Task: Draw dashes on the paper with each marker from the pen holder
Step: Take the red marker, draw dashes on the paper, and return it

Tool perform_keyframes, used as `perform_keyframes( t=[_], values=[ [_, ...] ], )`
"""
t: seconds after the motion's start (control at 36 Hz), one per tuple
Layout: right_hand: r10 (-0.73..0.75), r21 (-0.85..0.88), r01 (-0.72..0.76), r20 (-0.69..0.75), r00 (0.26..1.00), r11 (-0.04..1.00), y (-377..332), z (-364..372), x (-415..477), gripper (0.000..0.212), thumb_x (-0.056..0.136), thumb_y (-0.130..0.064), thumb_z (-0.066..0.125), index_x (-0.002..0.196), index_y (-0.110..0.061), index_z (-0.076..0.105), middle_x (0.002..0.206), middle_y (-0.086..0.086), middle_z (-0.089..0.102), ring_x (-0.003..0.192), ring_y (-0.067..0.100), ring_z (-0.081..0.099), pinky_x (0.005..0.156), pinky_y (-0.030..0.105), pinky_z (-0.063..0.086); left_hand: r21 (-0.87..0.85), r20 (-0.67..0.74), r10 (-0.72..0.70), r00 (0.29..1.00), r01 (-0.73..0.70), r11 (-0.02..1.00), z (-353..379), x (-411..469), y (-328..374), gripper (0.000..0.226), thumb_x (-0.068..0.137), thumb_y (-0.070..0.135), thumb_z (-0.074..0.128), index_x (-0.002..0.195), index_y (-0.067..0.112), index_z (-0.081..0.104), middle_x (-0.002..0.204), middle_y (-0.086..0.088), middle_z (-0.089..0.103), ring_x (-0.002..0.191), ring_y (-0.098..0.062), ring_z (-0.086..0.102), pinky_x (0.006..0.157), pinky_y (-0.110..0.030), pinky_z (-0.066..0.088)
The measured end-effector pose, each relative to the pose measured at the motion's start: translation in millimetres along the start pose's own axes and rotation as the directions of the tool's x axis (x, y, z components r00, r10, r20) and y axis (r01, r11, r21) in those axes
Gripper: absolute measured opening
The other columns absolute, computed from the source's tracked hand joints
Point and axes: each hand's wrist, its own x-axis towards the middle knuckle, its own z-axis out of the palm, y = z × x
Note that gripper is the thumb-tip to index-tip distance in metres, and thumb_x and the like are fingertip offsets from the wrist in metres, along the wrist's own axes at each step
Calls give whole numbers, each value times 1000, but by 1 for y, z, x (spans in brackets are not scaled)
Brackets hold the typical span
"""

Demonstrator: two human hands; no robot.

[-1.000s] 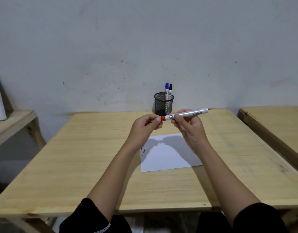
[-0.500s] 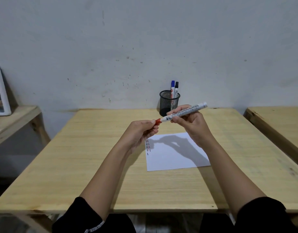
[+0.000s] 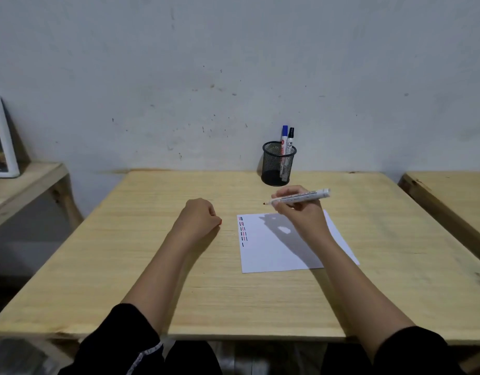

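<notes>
My right hand holds an uncapped white marker above the far edge of the white paper, its tip pointing left. My left hand is a closed fist resting on the table left of the paper, with the red cap just showing at the fingertips. Short red and black dashes run down the paper's left margin. A black mesh pen holder stands at the table's far edge, with a blue-capped marker and a black-capped marker upright in it.
The light wooden table stands against a grey wall. Another wooden table lies to the right across a narrow gap. At the left a lower wooden shelf carries a white picture frame.
The cap has come off the marker. My left hand dropped to the table with the red cap; my right hand lowered the marker toward the paper. The camera tilted slightly.
</notes>
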Motion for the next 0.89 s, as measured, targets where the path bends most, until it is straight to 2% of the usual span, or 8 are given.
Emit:
perform_keyframes(
  t=[0.14, 0.31, 0.39, 0.5, 0.64, 0.72, 0.78, 0.89],
  values=[
    [77, -73, -79, -28, 997, 994, 2, 14, -7, 7, 78, -8, 70, 80, -8, 64, 70, -1, 65, 62, 9, 60, 65, 23, 48, 185, 78, 31, 997, -45, 982, 4, 4, 16, 16, 76, 10, 61, 86, 0, 67, 97, -14, 64, 75, -31, 61, 56, -26, 41],
    [189, 61, -185, -76, 979, 981, 1, 23, -19, 12, 76, -9, 71, 79, -1, 62, 67, 4, 67, 56, 9, 60, 66, 25, 50, 237, 112, 45, 993, -70, 969, 12, 4, 24, 20, 76, 14, 62, 89, -1, 62, 102, -12, 59, 73, -28, 53, 57, -27, 39],
    [224, 122, -212, -97, 970, 970, 2, 25, -24, 15, 74, -8, 74, 74, -8, 59, 68, 7, 68, 55, 10, 59, 64, 22, 51, 233, 39, 63, 997, -71, 970, 14, -6, 23, 28, 81, 27, 64, 93, 4, 52, 109, -13, 49, 91, -28, 50, 68, -31, 39],
    [257, 92, -249, -89, 962, 964, 1, 31, -29, 19, 73, -11, 75, 71, -12, 56, 65, 6, 67, 53, 7, 58, 57, 18, 49, 146, -134, 148, 980, -128, 981, 11, -38, 13, 48, 87, 41, 57, 117, 4, 49, 123, -10, 47, 116, -28, 46, 84, -33, 37],
    [295, 59, -292, -67, 953, 955, -2, 43, -34, 21, 78, -9, 64, 62, -12, 50, 53, 2, 52, 40, 5, 47, 44, 17, 42, -143, 182, 293, 939, -269, 952, 17, -86, -1, 51, 84, 53, 56, 128, 29, 43, 122, 14, 47, 121, -11, 46, 88, -25, 36],
    [289, 28, -288, -60, 955, 957, -1, 49, -36, 24, 79, -7, 60, 61, -11, 45, 51, 0, 46, 36, 1, 44, 41, 14, 38, 95, 266, 312, 912, -347, 933, 30, -92, -8, 76, 86, 61, 45, 148, 25, 20, 158, 0, 21, 147, -18, 13, 118, -34, 16],
    [266, -1, -266, -60, 962, 964, 0, 53, -37, 22, 80, -8, 59, 65, -11, 44, 55, 0, 47, 42, 3, 46, 40, 11, 36, 235, 247, 294, 923, -352, 906, 38, -91, -13, 85, 86, 67, 35, 151, 19, 10, 161, -1, 5, 149, -15, 0, 121, -36, 4],
    [228, -75, -232, -54, 972, 970, 5, 57, -38, 20, 82, -13, 60, 69, -14, 45, 63, 1, 51, 56, 11, 48, 53, 18, 39, 281, 233, 292, 928, -352, 893, 44, -91, -15, 85, 86, 69, 29, 151, 19, 7, 162, 1, 1, 148, -12, -3, 121, -35, 1]
  ],
)
